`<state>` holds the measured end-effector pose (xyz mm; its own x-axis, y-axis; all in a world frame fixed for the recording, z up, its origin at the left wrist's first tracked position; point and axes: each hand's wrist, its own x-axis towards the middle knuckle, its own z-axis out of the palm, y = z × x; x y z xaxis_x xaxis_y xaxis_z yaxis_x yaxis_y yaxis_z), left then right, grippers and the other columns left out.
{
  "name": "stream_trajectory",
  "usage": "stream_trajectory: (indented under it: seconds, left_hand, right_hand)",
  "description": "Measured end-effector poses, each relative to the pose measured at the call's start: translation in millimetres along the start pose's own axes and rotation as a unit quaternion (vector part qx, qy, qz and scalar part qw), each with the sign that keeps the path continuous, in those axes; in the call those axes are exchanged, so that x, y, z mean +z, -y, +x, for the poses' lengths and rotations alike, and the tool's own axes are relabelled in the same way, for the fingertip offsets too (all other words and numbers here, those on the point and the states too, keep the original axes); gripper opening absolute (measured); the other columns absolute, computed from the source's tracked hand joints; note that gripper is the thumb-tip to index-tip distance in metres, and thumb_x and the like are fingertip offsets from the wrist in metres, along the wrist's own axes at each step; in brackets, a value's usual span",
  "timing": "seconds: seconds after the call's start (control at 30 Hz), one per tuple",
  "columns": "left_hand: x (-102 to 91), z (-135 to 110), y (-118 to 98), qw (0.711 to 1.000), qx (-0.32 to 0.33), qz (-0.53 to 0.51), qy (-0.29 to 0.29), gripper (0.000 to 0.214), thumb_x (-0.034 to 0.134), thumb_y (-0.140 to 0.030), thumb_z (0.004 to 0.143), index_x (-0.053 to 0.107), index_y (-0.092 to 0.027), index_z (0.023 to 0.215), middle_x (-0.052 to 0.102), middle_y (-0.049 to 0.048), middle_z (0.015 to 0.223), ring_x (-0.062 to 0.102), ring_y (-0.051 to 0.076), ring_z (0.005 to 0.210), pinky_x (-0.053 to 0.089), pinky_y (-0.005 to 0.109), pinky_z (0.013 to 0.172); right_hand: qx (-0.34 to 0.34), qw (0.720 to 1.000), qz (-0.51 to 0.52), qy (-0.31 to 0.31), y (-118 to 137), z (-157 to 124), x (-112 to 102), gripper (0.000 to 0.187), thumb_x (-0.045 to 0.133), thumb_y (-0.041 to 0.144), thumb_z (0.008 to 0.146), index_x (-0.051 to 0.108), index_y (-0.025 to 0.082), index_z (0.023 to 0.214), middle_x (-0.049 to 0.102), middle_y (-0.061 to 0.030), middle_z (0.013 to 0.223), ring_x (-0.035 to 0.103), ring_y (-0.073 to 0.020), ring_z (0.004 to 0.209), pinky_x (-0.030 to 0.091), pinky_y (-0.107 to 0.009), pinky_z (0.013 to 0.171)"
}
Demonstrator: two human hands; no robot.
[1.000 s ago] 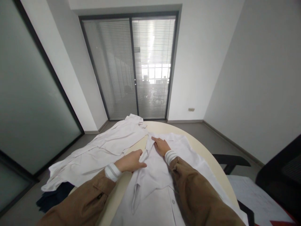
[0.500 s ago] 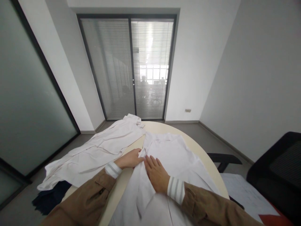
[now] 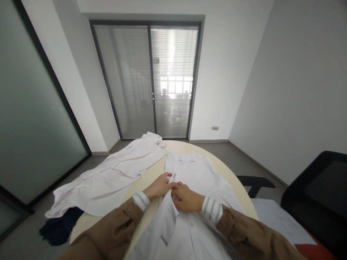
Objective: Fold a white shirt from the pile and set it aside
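Glass doors (image 3: 151, 83) are standing beyond the round table (image 3: 187, 148) in the head view. White button-up shirt (image 3: 192, 177) is lying on the table; its far part is already lying flat, while its left edge, judging by the raised folds, is still needing arrangement. Left hand (image 3: 159, 186) is pinching this edge; right hand (image 3: 188, 198) is curling beside it, its grip I cannot tell. Another white garment (image 3: 108, 180) is lying unfolded at left.
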<state>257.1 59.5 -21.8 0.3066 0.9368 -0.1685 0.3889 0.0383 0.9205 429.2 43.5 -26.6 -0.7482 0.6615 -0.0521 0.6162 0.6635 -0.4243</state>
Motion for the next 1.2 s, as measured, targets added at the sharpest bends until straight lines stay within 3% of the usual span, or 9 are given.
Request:
stream_trajectory:
  seconds: [0.07, 0.13, 0.23, 0.3, 0.43, 0.53, 0.87, 1.1, 1.2]
  left_hand:
    - [8.7, 3.2, 4.4, 1.0, -0.011, 0.007, 0.0, 0.06, 0.07, -0.037, 0.081, 0.048, -0.01, 0.13, 0.058, -0.0049, 0.065, 0.051, 0.011, 0.049, 0.036, 0.021, 0.046]
    - [16.1, 4.7, 9.6, 1.0, -0.014, 0.015, 0.014, 0.063, 0.07, -0.036, 0.082, 0.046, -0.009, 0.133, 0.054, -0.0068, 0.064, 0.047, 0.009, 0.046, 0.034, 0.021, 0.045]
    - [23.8, 3.2, 18.1, 0.998, -0.012, 0.038, 0.038, 0.063, 0.068, -0.032, 0.083, 0.045, -0.007, 0.135, 0.059, -0.003, 0.073, 0.049, 0.009, 0.049, 0.036, 0.021, 0.047]
    - [27.1, 0.8, 22.7, 0.996, -0.011, 0.072, 0.051, 0.061, 0.066, -0.028, 0.083, 0.045, -0.006, 0.136, 0.065, 0.0018, 0.083, 0.055, 0.011, 0.058, 0.039, 0.022, 0.053]
    - [31.4, -2.8, 25.4, 0.985, 0.03, 0.163, 0.038, 0.062, 0.064, -0.025, 0.081, 0.048, -0.006, 0.137, 0.069, 0.0078, 0.097, 0.063, 0.018, 0.081, 0.046, 0.028, 0.072]
    - [32.2, 1.7, 23.9, 0.973, 0.064, 0.218, 0.027, 0.061, 0.064, -0.023, 0.08, 0.049, -0.008, 0.138, 0.069, 0.008, 0.099, 0.063, 0.021, 0.088, 0.046, 0.03, 0.079]
    - [6.5, 50.8, 20.9, 0.968, 0.104, 0.226, 0.023, 0.058, 0.06, -0.028, 0.085, 0.048, -0.009, 0.138, 0.066, 0.0097, 0.11, 0.063, 0.019, 0.089, 0.047, 0.029, 0.084]
    - [-10.8, 11.5, 8.8, 0.951, 0.052, 0.301, 0.046, 0.07, 0.067, -0.039, 0.08, 0.047, -0.011, 0.141, 0.069, 0.0173, 0.113, 0.065, 0.031, 0.107, 0.047, 0.038, 0.089]
    - [-10.3, -7.2, -0.9, 0.947, 0.033, 0.311, 0.07, 0.071, 0.07, -0.036, 0.078, 0.046, -0.011, 0.14, 0.068, 0.0198, 0.119, 0.063, 0.032, 0.114, 0.047, 0.038, 0.093]
  right_hand:
    - [0.047, 0.997, 0.061, 0.012, -8.2, -2.9, -6.6, 0.025, 0.047, 0.025, 0.089, 0.07, 0.017, 0.094, 0.071, -0.008, 0.095, 0.063, -0.0225, 0.089, 0.048, -0.033, 0.08]
    - [0.115, 0.99, 0.074, -0.022, -17.5, -4.1, -7.8, 0.027, 0.043, 0.022, 0.09, 0.069, 0.015, 0.092, 0.07, -0.0062, 0.083, 0.062, -0.0189, 0.077, 0.046, -0.029, 0.072]
    - [0.194, 0.969, -0.012, -0.155, -30.2, -4.8, -3.1, 0.031, 0.045, 0.022, 0.089, 0.066, 0.014, 0.109, 0.07, -0.0124, 0.109, 0.06, -0.0238, 0.102, 0.045, -0.035, 0.088]
    - [0.225, 0.954, -0.064, -0.19, -37.3, -4.5, 1.2, 0.044, 0.044, 0.026, 0.092, 0.057, 0.016, 0.132, 0.057, -0.0154, 0.138, 0.047, -0.0301, 0.128, 0.036, -0.045, 0.105]
    - [0.288, 0.953, -0.05, -0.085, -51.2, 0.5, 7.3, 0.059, 0.03, 0.043, 0.1, 0.031, 0.025, 0.156, 0.021, -0.0081, 0.165, 0.011, -0.039, 0.151, 0.012, -0.066, 0.115]
    - [0.303, 0.951, -0.032, -0.046, -63.7, 9.0, 7.6, 0.06, 0.022, 0.045, 0.101, 0.019, 0.028, 0.159, 0.008, -0.0028, 0.167, 0.0, -0.0368, 0.152, 0.006, -0.067, 0.116]
    - [0.36, 0.93, -0.038, -0.054, -114.0, 53.2, -8.3, 0.06, 0.017, 0.047, 0.101, 0.015, 0.033, 0.159, 0.003, 0.0023, 0.167, -0.003, -0.0324, 0.153, 0.003, -0.066, 0.117]
    - [0.373, 0.924, -0.036, -0.071, -128.4, 70.1, -10.6, 0.059, 0.019, 0.046, 0.1, 0.018, 0.035, 0.158, 0.006, 0.0036, 0.167, -0.001, -0.0314, 0.153, 0.003, -0.066, 0.117]
    - [0.358, 0.927, 0.0, -0.111, -129.2, 67.9, -11.1, 0.056, 0.021, 0.047, 0.1, 0.029, 0.035, 0.154, 0.012, 0.0016, 0.167, 0.001, -0.0338, 0.153, 0.002, -0.067, 0.116]
